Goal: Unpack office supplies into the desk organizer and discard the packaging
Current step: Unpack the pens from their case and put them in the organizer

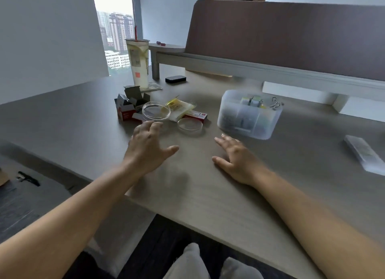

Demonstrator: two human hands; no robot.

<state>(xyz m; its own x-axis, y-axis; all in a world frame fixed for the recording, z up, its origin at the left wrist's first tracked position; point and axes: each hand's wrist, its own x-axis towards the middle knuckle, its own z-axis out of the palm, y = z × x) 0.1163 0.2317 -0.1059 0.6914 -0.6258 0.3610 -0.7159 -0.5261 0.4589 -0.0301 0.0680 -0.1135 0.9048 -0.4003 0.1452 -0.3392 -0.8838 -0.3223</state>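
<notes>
Both hands empty: left hand (149,145) fingers spread, seemingly above the desk (208,195); right hand (235,160) flat.

The desk organizer (249,114) stands on the desk (208,195). Left of the desk organizer lie two round dishes (156,110), a flat box (196,115) and a plastic packet (180,108); farther left, opened cartons (130,106). Behind those, left of the desk organizer, stands a cup (138,64).
</notes>
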